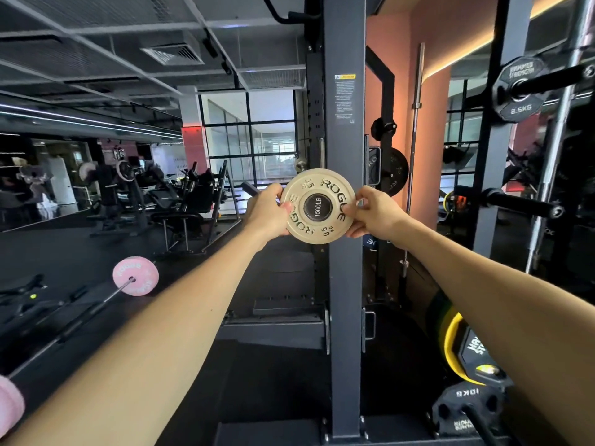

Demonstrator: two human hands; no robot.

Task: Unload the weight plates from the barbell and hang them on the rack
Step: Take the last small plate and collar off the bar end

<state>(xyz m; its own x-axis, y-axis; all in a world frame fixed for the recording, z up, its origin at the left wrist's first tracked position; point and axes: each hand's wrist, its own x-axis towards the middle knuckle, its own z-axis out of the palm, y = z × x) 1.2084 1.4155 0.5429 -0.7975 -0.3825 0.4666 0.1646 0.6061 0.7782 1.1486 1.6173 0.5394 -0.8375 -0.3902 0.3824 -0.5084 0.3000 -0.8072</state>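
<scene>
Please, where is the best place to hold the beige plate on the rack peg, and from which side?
Grip the beige plate by its rim, one of the hands at each side edge, as the left hand and right hand do now. It faces you flat, and the peg cap fills its centre hole.

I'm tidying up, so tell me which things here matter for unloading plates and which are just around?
Job: cream plate, left hand, right hand, rack post, barbell, pink plate.
Around: benches, spare bar, yellow plate.

Two bare forearms, sleeveless to the frame edge, hands [267,210] without rings.
</scene>
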